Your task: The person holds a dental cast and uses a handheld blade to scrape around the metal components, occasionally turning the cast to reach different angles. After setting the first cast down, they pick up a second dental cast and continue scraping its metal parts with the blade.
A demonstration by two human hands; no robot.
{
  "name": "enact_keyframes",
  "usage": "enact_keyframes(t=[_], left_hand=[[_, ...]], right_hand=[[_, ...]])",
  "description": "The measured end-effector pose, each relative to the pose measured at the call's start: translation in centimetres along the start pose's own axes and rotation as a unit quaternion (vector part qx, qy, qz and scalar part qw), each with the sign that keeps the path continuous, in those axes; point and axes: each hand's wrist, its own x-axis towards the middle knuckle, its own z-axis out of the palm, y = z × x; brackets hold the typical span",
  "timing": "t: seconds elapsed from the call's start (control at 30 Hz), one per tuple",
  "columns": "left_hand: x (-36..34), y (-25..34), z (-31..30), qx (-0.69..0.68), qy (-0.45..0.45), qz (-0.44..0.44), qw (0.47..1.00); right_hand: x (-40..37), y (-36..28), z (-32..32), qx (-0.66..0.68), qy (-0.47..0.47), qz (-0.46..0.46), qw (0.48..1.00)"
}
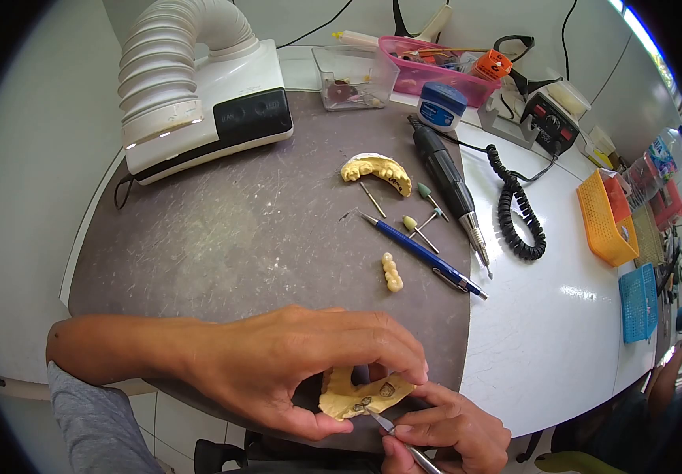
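My left hand (301, 347) is closed around a yellow plaster dental model (345, 401), held low at the front edge of the desk. Dark outlines mark a few teeth on the model. In my right hand (463, 430) is a small metal knife (384, 424), gripped like a pen. Its blade tip meets the model beside the marked teeth. Farther back on the desk lie a tooth-coloured dental bridge (391, 273) and a blue mechanical pencil (420, 251). Behind them sits a second yellow plaster model (373, 170) with a white edge.
Several grinding burs (410, 224) lie beside a black rotary handpiece (448, 180) with a coiled cord (515, 205). A suction unit with a white hose (159, 79) stands back left. Along the back are a clear box (354, 79), a blue-lidded jar (440, 107) and a pink basket (408, 75).
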Motion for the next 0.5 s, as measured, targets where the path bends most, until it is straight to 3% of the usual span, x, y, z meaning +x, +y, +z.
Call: enact_keyframes(t=[0.5], left_hand=[[0.04,0.05,-0.07,0.008,-0.003,-0.009,1.000]], right_hand=[[0.06,0.02,-0.10,0.010,0.000,0.005,1.000]])
